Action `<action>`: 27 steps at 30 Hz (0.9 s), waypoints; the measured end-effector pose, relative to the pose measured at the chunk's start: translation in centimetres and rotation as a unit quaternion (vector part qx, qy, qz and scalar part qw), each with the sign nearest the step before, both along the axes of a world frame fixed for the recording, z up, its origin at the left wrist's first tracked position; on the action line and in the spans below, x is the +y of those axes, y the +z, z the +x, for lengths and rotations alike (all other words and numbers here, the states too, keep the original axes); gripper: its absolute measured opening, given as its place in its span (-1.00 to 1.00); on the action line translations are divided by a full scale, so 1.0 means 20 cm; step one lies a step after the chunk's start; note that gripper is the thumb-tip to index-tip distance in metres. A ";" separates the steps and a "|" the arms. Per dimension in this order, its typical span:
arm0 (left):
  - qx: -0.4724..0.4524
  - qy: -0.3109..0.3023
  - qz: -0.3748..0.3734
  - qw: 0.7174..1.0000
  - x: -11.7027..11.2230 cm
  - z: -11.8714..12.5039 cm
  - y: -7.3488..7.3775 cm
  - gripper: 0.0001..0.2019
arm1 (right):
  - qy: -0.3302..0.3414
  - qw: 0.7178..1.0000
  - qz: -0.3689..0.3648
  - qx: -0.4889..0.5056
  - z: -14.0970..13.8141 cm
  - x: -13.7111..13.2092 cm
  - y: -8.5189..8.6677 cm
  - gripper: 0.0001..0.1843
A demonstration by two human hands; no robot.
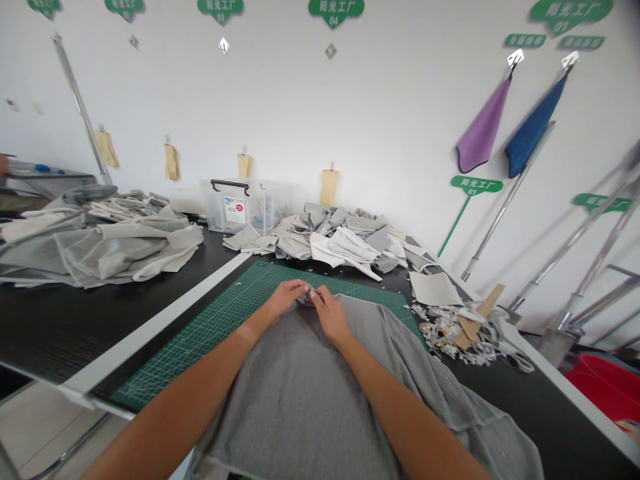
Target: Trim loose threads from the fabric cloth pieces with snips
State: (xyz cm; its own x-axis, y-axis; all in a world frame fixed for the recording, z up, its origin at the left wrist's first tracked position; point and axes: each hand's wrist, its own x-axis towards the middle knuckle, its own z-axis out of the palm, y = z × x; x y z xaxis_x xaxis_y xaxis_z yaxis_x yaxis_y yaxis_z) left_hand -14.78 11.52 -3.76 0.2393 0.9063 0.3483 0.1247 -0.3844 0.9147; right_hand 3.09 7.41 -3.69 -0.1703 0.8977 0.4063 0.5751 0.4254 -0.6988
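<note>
A large grey fabric piece (pixel 310 393) lies over the green cutting mat (pixel 200 333) and drapes toward me past the table's near edge. At its far edge, my left hand (pixel 289 297) pinches the cloth between thumb and fingers. Right beside it my right hand (pixel 330 313) grips the same edge, the two thumbs nearly touching. The cloth is bunched and slightly raised between the fingertips. Whether a small tool is hidden in the fingers I cannot make out.
Grey and white fabric pieces (pixel 345 233) are heaped behind the mat, beside a clear plastic box (pixel 235 207). Another fabric pile (pixel 110 247) covers the left table. Shredded scraps (pixel 460 333) lie at the right edge. A red basin (pixel 605 380) stands beyond it.
</note>
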 end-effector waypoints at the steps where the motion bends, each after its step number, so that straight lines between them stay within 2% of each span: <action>1: -0.001 0.002 0.000 1.000 0.00 0.00 0.00 -0.69 | -0.001 1.000 0.000 -0.002 0.00 0.00 0.00 -0.65; 12: -0.001 0.000 0.003 1.000 0.01 0.00 -0.02 -0.69 | 0.005 1.000 0.011 -0.008 0.01 0.01 -0.01 -0.67; 21: -0.014 -0.007 -0.013 1.000 -0.02 0.01 0.01 -0.67 | -0.020 0.998 -0.007 0.066 0.01 0.03 -0.02 -0.58; 27: 0.002 0.005 0.003 1.000 -0.02 0.02 0.01 -0.69 | -0.016 0.997 -0.027 0.073 0.01 0.04 -0.02 -0.57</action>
